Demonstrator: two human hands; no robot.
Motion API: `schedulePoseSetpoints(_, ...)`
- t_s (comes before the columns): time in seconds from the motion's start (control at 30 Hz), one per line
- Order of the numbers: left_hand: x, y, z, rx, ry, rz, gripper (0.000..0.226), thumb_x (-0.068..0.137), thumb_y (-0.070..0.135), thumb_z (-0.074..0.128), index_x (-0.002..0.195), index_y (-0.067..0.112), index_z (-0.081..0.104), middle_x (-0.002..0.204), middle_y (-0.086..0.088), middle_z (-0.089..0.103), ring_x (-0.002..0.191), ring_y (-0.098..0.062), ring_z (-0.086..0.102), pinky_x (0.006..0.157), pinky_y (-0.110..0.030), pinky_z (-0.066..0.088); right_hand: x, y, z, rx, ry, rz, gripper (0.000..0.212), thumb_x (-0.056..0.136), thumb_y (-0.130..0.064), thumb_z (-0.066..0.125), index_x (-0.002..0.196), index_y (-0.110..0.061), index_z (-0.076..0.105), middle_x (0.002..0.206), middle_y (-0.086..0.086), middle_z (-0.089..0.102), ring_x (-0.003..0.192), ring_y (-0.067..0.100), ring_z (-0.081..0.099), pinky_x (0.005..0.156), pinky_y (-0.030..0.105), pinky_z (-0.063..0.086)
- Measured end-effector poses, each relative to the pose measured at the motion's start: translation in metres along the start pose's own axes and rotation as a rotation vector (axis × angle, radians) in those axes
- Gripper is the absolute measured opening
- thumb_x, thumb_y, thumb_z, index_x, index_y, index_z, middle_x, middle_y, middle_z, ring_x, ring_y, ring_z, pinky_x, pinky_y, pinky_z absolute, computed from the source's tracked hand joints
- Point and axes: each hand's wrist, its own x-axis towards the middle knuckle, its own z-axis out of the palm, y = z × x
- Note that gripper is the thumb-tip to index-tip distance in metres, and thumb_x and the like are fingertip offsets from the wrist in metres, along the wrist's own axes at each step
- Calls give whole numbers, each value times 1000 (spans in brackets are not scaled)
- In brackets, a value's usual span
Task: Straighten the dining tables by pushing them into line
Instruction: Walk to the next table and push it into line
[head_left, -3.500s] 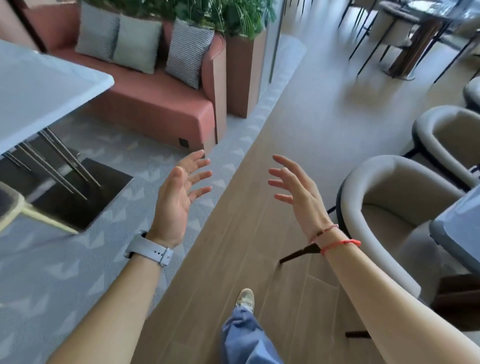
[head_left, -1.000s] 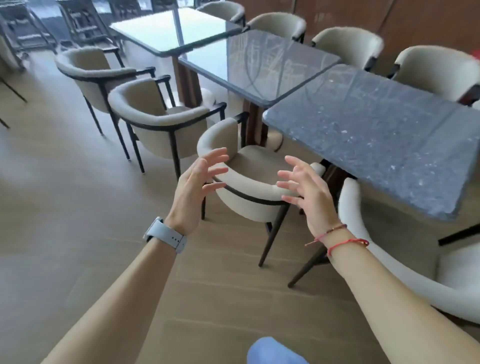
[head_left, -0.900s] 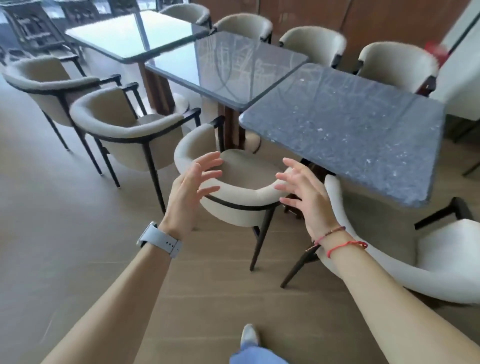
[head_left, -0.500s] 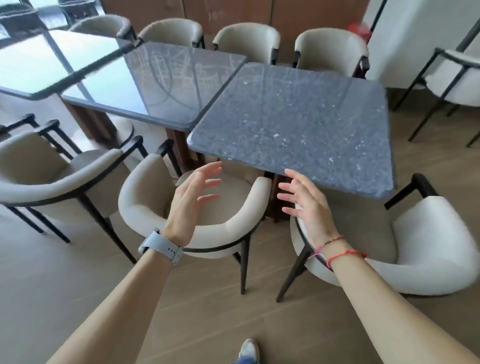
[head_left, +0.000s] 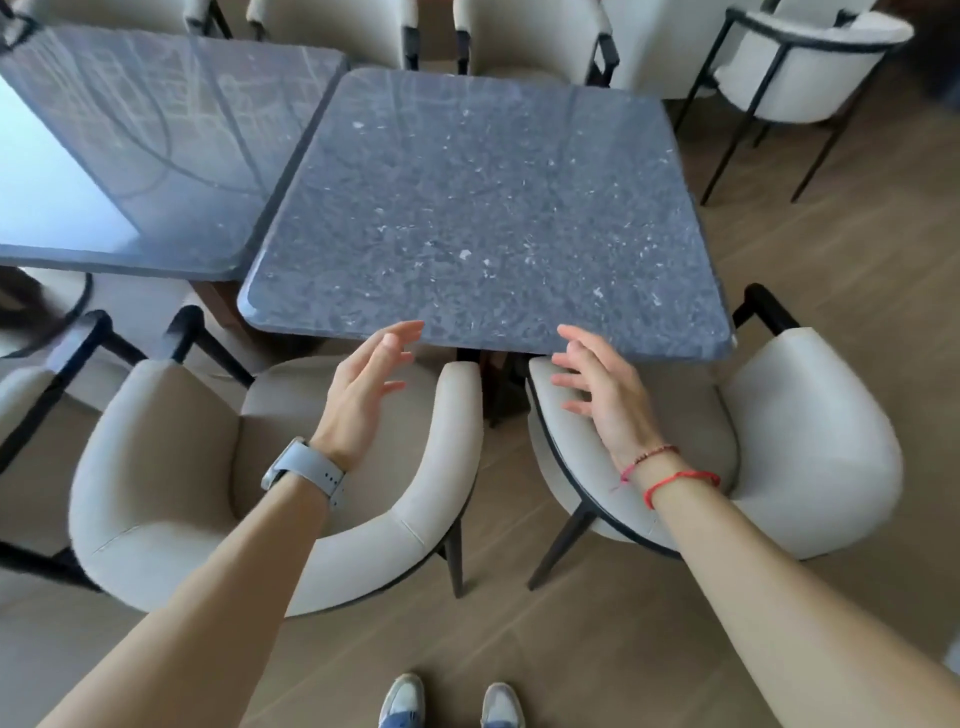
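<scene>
A square dark speckled stone dining table (head_left: 483, 208) stands straight ahead of me. It is turned slightly and its near edge juts forward of the glossy dark table (head_left: 156, 145) to its left. My left hand (head_left: 363, 384), with a grey watch on the wrist, hovers open just short of the near edge, fingertips almost at it. My right hand (head_left: 602, 389), with red string bracelets, is open too, a little below the same edge. Neither hand holds anything.
Two cream armchairs stand between me and the table: one (head_left: 249, 478) under my left arm, one (head_left: 779, 441) under my right. More cream chairs (head_left: 810, 57) line the far side. The floor (head_left: 857, 218) is wood-look. My shoes (head_left: 452, 701) show at the bottom.
I have turned from the sofa area and walked up to the row of tables. Both open hands have come forward to the near edge of the speckled table.
</scene>
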Motion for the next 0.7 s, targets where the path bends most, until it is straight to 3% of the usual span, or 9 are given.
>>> schedulePoseSetpoints(0.07, 23, -13, -6, 56, -28, -12, 45, 82, 71, 46, 115, 49, 68, 130, 12, 65, 124, -10, 58, 110, -44, 45, 18, 11, 3, -42, 20, 16, 37, 83, -58, 48, 116, -49, 61, 113, -9, 68, 107, 10, 66, 85, 27, 49)
schedulePoseSetpoints(0.13, 48, -27, -15, 150, -50, -16, 47, 79, 73, 45, 114, 50, 67, 134, 9, 62, 119, 6, 56, 110, -26, 41, 44, 22, 6, -123, 39, 20, 41, 79, -64, 51, 116, -51, 62, 112, -17, 67, 108, 7, 65, 97, 32, 49)
schedulePoseSetpoints(0.2, 78, -45, -26, 258, -44, -17, 56, 76, 74, 44, 117, 42, 66, 133, 5, 59, 111, 14, 56, 96, -6, 37, 75, 37, 13, -214, 47, 22, 40, 86, -62, 55, 122, -47, 63, 117, -15, 67, 108, 7, 63, 100, 30, 47)
schedulePoseSetpoints(0.23, 92, -55, -30, 320, -27, -14, 60, 76, 74, 43, 118, 40, 66, 132, 5, 58, 114, 8, 56, 93, -5, 37, 90, 44, 17, -257, 50, 22, 38, 91, -57, 57, 126, -43, 63, 121, -9, 68, 107, 7, 63, 97, 25, 45)
schedulePoseSetpoints(0.33, 135, -92, -37, 542, 24, -20, 69, 72, 78, 40, 121, 38, 68, 132, 5, 56, 133, -20, 45, 108, -30, 39, 140, 68, 32, -454, 59, 15, 51, 89, -60, 53, 135, -38, 58, 129, 5, 64, 116, 18, 61, 97, 30, 42)
schedulePoseSetpoints(0.4, 159, -112, -33, 707, 36, -31, 77, 69, 82, 36, 124, 39, 67, 139, 4, 54, 139, -24, 36, 116, -44, 31, 169, 83, 42, -582, 69, -11, 59, 85, -64, 48, 137, -38, 56, 129, 10, 62, 120, 25, 58, 102, 36, 43)
schedulePoseSetpoints(0.53, 199, -146, -20, 927, 52, 56, 76, 69, 83, 31, 124, 43, 65, 147, 3, 47, 145, -24, 28, 120, -46, 15, 220, 114, 56, -816, 141, -115, 50, 93, -58, 52, 137, -36, 57, 133, 8, 57, 126, 29, 48, 106, 40, 39)
schedulePoseSetpoints(0.7, 248, -182, -22, 1183, 77, 152, 79, 78, 81, 28, 140, 39, 53, 161, -7, 31, 153, -33, 13, 123, -59, -3, 264, 154, 65, -1100, 334, -330, 59, 86, -64, 42, 129, -32, 66, 135, 18, 53, 126, 38, 45, 103, 50, 34)
